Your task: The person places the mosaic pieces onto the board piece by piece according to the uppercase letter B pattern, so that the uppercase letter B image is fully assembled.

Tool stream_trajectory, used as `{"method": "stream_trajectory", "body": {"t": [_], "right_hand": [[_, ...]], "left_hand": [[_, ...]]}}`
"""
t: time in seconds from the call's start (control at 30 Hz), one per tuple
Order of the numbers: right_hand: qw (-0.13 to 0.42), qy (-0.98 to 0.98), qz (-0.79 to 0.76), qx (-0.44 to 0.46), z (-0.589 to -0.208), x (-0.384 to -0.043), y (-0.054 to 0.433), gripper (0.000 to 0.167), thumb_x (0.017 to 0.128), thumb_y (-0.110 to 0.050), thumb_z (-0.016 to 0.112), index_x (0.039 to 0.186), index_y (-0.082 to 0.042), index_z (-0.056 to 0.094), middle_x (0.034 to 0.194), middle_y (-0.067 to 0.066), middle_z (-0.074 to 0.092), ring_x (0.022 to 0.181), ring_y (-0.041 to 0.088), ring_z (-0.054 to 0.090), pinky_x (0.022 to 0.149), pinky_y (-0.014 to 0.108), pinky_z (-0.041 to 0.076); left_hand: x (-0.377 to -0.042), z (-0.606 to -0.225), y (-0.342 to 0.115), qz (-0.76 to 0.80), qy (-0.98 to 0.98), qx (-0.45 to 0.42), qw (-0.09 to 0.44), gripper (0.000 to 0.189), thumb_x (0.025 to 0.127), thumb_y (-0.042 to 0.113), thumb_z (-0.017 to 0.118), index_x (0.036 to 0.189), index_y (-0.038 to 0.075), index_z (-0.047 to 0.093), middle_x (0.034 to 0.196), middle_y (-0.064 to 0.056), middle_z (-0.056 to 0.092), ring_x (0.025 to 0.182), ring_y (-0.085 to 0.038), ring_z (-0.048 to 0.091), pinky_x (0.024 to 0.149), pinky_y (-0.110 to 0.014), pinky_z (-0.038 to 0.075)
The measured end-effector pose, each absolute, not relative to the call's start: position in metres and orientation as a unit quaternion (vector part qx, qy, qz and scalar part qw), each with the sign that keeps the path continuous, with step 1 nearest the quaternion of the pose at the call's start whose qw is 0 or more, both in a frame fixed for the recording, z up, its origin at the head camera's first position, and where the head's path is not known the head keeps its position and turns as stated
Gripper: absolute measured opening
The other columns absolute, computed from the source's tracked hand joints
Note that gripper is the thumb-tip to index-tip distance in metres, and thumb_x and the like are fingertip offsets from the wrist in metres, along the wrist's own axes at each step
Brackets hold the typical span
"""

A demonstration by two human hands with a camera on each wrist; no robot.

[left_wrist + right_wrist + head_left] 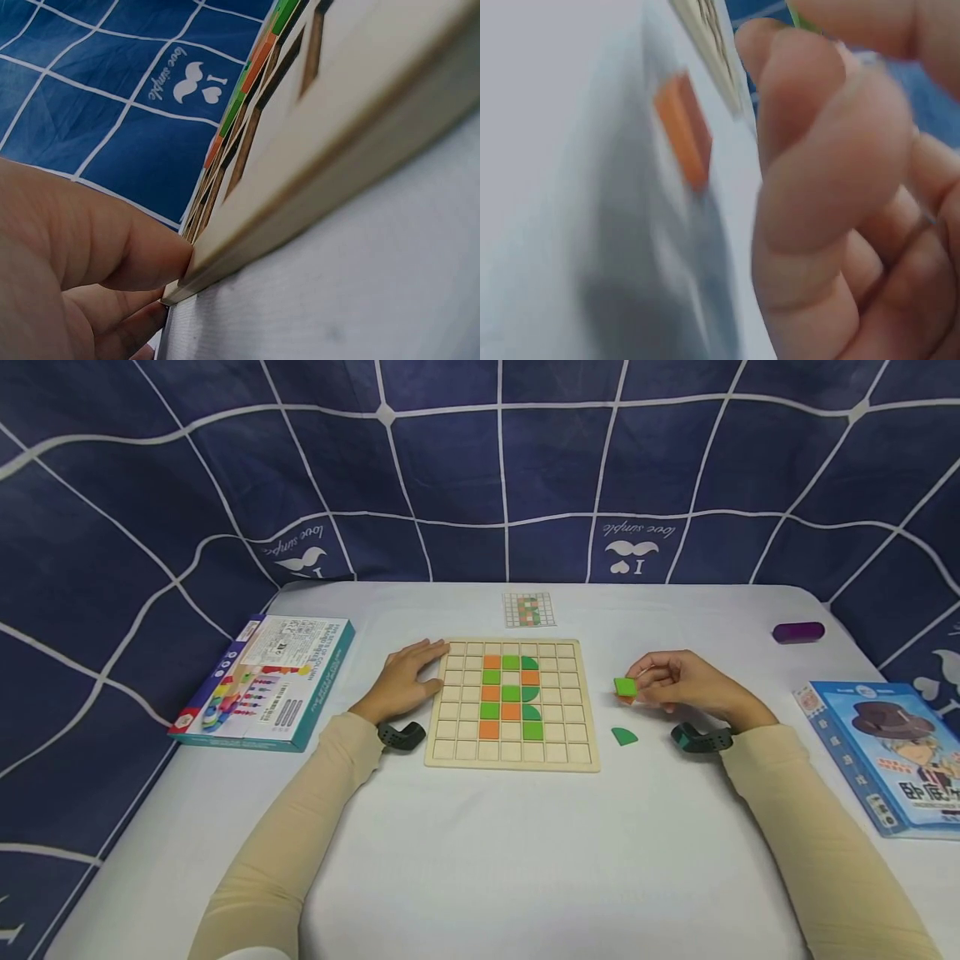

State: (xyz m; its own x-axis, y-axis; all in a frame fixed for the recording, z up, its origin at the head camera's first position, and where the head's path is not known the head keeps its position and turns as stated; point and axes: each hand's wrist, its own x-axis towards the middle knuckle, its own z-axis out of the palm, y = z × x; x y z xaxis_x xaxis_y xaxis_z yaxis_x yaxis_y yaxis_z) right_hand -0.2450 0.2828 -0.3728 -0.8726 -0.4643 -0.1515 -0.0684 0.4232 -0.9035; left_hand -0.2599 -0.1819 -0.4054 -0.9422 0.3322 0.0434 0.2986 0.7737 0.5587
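Observation:
My left hand (pixel 408 681) rests against the left edge of a wooden grid board (pixel 512 763), thumb and fingertips touching its rim near the far corner; the thumb (pixel 142 247) shows at that rim in the left wrist view. Green and orange square tiles and dark green rounded pieces sit in the board's middle columns. Right of the board, my right hand (pixel 671 681) pinches a light green square tile (pixel 625 687) between thumb and fingers. An orange tile (pixel 684 131) shows just below these fingers. Nearer me lies a dark green quarter-round piece (pixel 624 737).
A small pattern card (pixel 529 610) lies beyond the board. On the left is a teal-edged game box (pixel 262 681), on the right a blue box (pixel 892 756). A purple case (pixel 798 632) lies at the far right. Dark blue checked cloth (pixel 480 468) hangs behind the table.

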Motion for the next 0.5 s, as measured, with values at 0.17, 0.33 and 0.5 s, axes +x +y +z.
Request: {"method": "stream_trajectory", "body": {"t": [0.17, 0.33, 0.5], "right_hand": [[0.192, 0.807, -0.539, -0.144, -0.37, -0.243, 0.262, 0.036, 0.096, 0.003, 0.074, 0.128, 0.012, 0.06, 0.094, 0.0, 0.079, 0.073, 0.012, 0.066, 0.058, 0.025, 0.052], [0.178, 0.797, -0.561, -0.133, -0.37, -0.237, 0.241, 0.036, 0.096, 0.003, 0.073, 0.129, 0.011, 0.06, 0.094, -0.004, 0.08, 0.07, 0.011, 0.062, 0.059, 0.024, 0.052], [0.16, 0.796, -0.571, -0.121, -0.373, -0.23, 0.223, 0.037, 0.097, 0.0, 0.073, 0.13, 0.01, 0.062, 0.096, -0.004, 0.081, 0.071, 0.011, 0.06, 0.06, 0.024, 0.051]], "left_hand": [[-0.259, -0.405, -0.183, 0.292, 0.941, 0.167, 0.028, 0.068, 0.099, 0.018, 0.061, 0.164, 0.005, 0.045, 0.173, -0.011, 0.038, 0.165, -0.033, 0.023, 0.133, -0.053, 0.011], [-0.259, -0.405, -0.183, 0.289, 0.942, 0.166, 0.03, 0.069, 0.099, 0.018, 0.061, 0.164, 0.005, 0.045, 0.174, -0.01, 0.038, 0.165, -0.032, 0.023, 0.133, -0.053, 0.011], [-0.26, -0.405, -0.182, 0.289, 0.942, 0.167, 0.029, 0.069, 0.099, 0.018, 0.062, 0.164, 0.005, 0.045, 0.174, -0.01, 0.038, 0.165, -0.032, 0.023, 0.133, -0.053, 0.011]]}}
